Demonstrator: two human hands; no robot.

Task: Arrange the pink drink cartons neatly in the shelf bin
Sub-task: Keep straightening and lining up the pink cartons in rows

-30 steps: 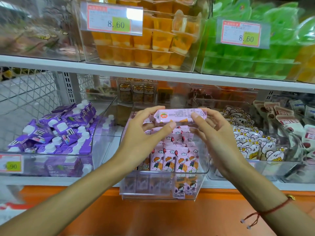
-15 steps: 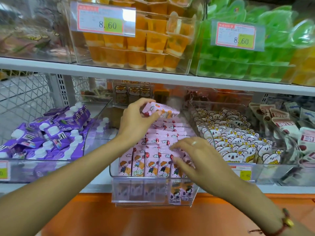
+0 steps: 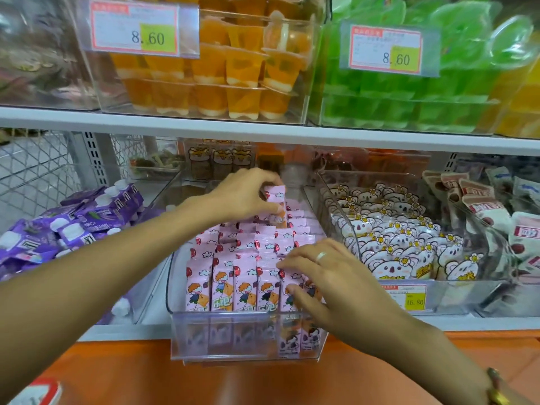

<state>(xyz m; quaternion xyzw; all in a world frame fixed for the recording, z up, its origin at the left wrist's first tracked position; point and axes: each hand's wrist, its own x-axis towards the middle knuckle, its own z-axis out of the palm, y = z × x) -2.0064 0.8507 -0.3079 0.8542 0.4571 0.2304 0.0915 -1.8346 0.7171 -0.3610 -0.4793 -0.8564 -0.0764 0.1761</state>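
Note:
A clear plastic shelf bin (image 3: 245, 337) juts out from the lower shelf, packed with several rows of upright pink drink cartons (image 3: 233, 276) printed with a cartoon child. My left hand (image 3: 242, 194) reaches over the back rows and grips one pink carton (image 3: 276, 200), held upright just above the others. My right hand (image 3: 324, 276) lies on the front right cartons with its fingers spread and resting on their tops, holding nothing.
Left of the bin is a clear bin of purple pouches (image 3: 67, 226). On the right stands a bin of white koala packs (image 3: 391, 238) with a price tag (image 3: 407, 296). The shelf above (image 3: 263, 130) carries orange and green jelly cups. An orange ledge (image 3: 263, 381) runs below.
My left hand has turned the carton from lying flat to upright and carried it toward the back rows. My right hand has let go of it and dropped onto the front right cartons.

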